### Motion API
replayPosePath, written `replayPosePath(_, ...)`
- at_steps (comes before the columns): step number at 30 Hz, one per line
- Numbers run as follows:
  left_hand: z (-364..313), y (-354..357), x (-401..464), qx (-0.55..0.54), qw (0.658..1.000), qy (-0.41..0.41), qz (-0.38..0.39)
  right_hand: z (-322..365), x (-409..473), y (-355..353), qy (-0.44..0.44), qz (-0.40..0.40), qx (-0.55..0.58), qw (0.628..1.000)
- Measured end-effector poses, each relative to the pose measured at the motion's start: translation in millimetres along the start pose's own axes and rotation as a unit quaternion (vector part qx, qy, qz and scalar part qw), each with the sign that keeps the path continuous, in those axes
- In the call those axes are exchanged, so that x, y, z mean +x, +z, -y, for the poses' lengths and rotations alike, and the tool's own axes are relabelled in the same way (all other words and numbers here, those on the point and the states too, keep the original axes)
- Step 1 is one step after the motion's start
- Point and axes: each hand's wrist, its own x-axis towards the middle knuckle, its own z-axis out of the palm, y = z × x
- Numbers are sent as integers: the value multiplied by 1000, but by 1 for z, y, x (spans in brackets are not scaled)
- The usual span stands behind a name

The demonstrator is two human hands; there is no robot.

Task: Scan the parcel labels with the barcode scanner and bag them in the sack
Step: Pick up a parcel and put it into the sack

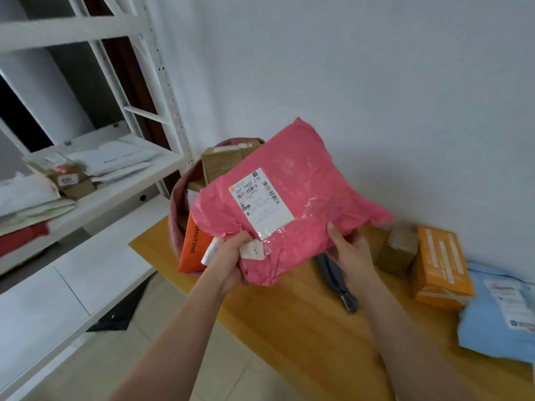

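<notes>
Left hand (228, 256) and right hand (351, 250), frame centre, gripping pink parcel (289, 192) above sack (181, 198); probably bagging step; next, lowering inside.

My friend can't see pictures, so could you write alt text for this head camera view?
Two hands, left hand and right hand, hold a pink mailer bag with its shipping label face up over a reddish sack of parcels. More parcels lie on the wooden table.
</notes>
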Motion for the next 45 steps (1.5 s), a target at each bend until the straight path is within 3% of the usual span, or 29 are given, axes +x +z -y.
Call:
replayPosePath(3,-38,-26,14,-4,998,38,46,2,10,48,-22,20,-7,1000)
replayPosePath(7,-79,-56,35,19,989,131,-66,-10,27,98,-26,-19,-77,997)
replayPosePath(9,-93,-70,48,42,980,157,-110,-23,39,104,18,-67,-141,988)
replayPosePath(12,-104,-84,62,76,966,169,-181,-46,48,102,114,-54,-218,968)
replayPosePath(15,-102,-89,71,142,952,188,-196,-63,52,103,154,-13,-195,968)
replayPosePath(18,-102,-85,72,188,940,220,-180,-66,57,105,133,-67,-135,980)
replayPosePath(22,-107,-70,72,300,890,283,-197,-59,68,96,82,-163,-102,978)
replayPosePath(26,-119,-46,72,404,826,336,-206,-38,78,92,28,-153,-132,979)
replayPosePath(32,-124,-15,85,451,853,229,-128,-7,93,83,-56,-67,-159,983)
replayPosePath(37,-101,0,110,588,776,201,-111,2,97,72,-80,-14,-156,984)
replayPosePath(43,-59,7,145,728,682,57,-38,-2,107,64,-85,55,-182,978)
replayPosePath(45,-43,0,149,707,701,67,-63,-2,111,60,-86,68,-196,974)
